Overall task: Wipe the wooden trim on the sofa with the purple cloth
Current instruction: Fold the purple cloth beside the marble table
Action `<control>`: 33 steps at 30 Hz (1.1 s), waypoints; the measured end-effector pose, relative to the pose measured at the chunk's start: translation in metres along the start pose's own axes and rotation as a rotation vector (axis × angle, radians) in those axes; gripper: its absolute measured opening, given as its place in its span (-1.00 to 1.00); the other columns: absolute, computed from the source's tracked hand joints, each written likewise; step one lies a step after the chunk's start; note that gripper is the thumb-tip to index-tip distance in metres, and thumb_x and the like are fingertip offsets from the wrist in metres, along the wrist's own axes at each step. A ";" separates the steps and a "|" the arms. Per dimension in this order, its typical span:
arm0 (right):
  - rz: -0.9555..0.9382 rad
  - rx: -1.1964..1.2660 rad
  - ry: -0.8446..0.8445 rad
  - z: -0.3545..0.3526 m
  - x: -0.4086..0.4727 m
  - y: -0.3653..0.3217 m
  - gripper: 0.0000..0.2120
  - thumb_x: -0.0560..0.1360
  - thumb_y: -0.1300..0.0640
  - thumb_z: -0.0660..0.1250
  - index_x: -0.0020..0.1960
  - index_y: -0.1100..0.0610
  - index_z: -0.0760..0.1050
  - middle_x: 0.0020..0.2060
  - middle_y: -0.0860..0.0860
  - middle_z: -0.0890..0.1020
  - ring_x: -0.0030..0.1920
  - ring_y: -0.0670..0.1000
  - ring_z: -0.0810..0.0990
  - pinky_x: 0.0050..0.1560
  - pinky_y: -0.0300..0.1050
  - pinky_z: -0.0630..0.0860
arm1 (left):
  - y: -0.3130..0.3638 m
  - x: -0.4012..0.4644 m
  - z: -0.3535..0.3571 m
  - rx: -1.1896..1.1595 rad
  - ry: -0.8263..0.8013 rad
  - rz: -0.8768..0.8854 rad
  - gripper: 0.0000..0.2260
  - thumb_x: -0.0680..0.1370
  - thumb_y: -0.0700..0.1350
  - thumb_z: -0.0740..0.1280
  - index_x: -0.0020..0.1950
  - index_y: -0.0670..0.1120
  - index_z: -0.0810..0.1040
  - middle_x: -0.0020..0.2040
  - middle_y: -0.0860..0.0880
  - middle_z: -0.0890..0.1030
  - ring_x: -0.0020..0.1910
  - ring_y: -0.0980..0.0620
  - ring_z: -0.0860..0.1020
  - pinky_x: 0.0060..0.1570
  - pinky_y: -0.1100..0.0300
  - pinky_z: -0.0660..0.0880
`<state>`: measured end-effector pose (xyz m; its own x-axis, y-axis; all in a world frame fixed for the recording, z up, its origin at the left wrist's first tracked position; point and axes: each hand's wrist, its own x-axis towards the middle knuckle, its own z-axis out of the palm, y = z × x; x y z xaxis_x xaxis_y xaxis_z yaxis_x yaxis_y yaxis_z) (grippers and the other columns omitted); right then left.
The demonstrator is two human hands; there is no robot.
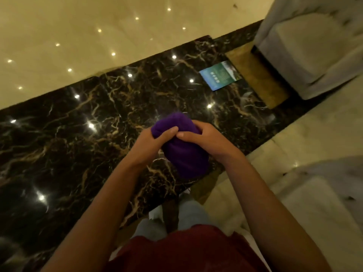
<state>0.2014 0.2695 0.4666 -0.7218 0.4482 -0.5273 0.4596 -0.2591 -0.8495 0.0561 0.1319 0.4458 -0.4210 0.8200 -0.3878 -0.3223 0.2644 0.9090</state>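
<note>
A bunched purple cloth (184, 154) hangs in front of me, above a dark marble floor strip. My left hand (151, 144) grips its upper left part, and my right hand (204, 138) clasps its upper right part, thumbs nearly touching. A pale grey sofa (314, 42) stands at the upper right, well away from both hands. A second pale upholstered seat (318, 193) lies at the lower right, beside my right forearm. No wooden trim can be made out clearly; a dark band runs under the far sofa's front edge.
A blue-green leaflet (220, 75) lies on the black veined marble strip (78, 134), next to a tan floor panel (257, 75). Glossy cream floor (88, 26) spreads beyond, dotted with light reflections. My legs and white shoes (155, 212) stand below.
</note>
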 end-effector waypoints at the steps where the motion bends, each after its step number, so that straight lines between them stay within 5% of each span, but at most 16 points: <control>1: -0.015 0.036 0.045 -0.004 -0.015 -0.001 -0.60 0.38 -0.12 0.60 0.19 -0.13 0.64 0.05 -0.08 0.76 0.05 -0.03 0.75 -0.04 -0.15 0.69 | 0.005 -0.003 0.005 0.004 -0.022 0.020 -0.87 0.49 0.00 0.55 0.03 0.08 0.76 0.04 0.02 0.78 0.06 0.07 0.73 -0.04 0.30 0.62; 5: -0.060 0.221 0.197 -0.025 -0.073 0.013 -0.51 0.29 -0.22 0.63 0.17 -0.16 0.64 0.07 -0.04 0.75 0.08 0.05 0.75 -0.01 -0.09 0.68 | 0.017 -0.018 0.040 0.003 -0.117 0.066 -0.84 0.48 -0.01 0.53 0.04 0.13 0.75 0.08 -0.02 0.77 0.11 0.00 0.73 0.09 0.09 0.66; 13: -0.182 0.599 0.655 -0.067 -0.183 0.105 -0.50 0.33 -0.17 0.59 0.24 -0.13 0.61 0.17 -0.06 0.71 0.21 0.05 0.69 0.04 -0.08 0.66 | 0.006 -0.052 0.183 0.016 -0.218 -0.005 -0.86 0.56 -0.01 0.51 0.10 0.04 0.70 0.01 0.03 0.78 0.05 0.02 0.74 -0.09 0.21 0.66; 19: -0.254 0.498 0.820 -0.121 -0.259 0.144 -0.33 0.37 -0.23 0.57 0.42 -0.21 0.42 0.26 -0.10 0.65 0.25 0.01 0.66 0.19 0.05 0.66 | -0.012 -0.066 0.309 0.279 -0.582 0.119 -0.76 0.62 -0.08 0.43 0.20 0.23 0.61 0.04 0.23 0.75 0.06 0.22 0.70 -0.03 0.30 0.64; 24: -0.228 0.495 0.961 -0.190 -0.321 0.173 -0.53 0.45 -0.02 0.55 0.32 -0.09 0.53 0.10 -0.05 0.74 0.07 0.02 0.74 0.00 -0.05 0.69 | -0.025 -0.068 0.400 0.531 -0.750 0.322 -0.60 0.62 -0.10 0.43 0.45 0.07 0.50 0.07 0.32 0.66 0.09 0.48 0.58 0.04 0.53 0.49; 26: -0.241 0.533 0.955 -0.213 -0.341 0.179 -0.59 0.44 -0.01 0.55 0.26 -0.09 0.58 0.06 -0.01 0.75 0.03 0.06 0.75 -0.08 -0.10 0.68 | -0.026 -0.065 0.428 0.597 -0.734 0.330 -0.44 0.55 0.02 0.50 0.53 0.03 0.43 0.17 0.29 0.57 0.09 0.49 0.56 0.02 0.53 0.49; 29: -0.270 0.609 0.832 -0.242 -0.364 0.188 -0.61 0.45 -0.07 0.54 0.25 -0.08 0.61 0.07 0.07 0.75 0.03 0.12 0.75 -0.09 -0.14 0.67 | -0.025 -0.047 0.463 0.488 -0.903 0.116 -0.24 0.43 0.10 0.59 0.57 0.11 0.34 0.28 0.18 0.58 0.19 0.33 0.60 0.02 0.40 0.58; 33: -0.158 0.646 0.754 -0.284 -0.370 0.200 -0.59 0.45 -0.12 0.53 0.25 -0.06 0.61 0.11 0.10 0.74 0.06 0.16 0.74 -0.04 -0.09 0.67 | -0.022 -0.014 0.510 0.563 -1.084 0.069 -0.53 0.40 0.10 0.62 0.24 0.23 0.53 0.12 0.27 0.69 0.12 0.24 0.67 -0.01 0.34 0.61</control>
<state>0.7077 0.2949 0.4971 -0.1314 0.8841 -0.4484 -0.1436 -0.4646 -0.8738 0.5017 0.3734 0.5094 0.5884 0.7681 -0.2526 0.1981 0.1659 0.9660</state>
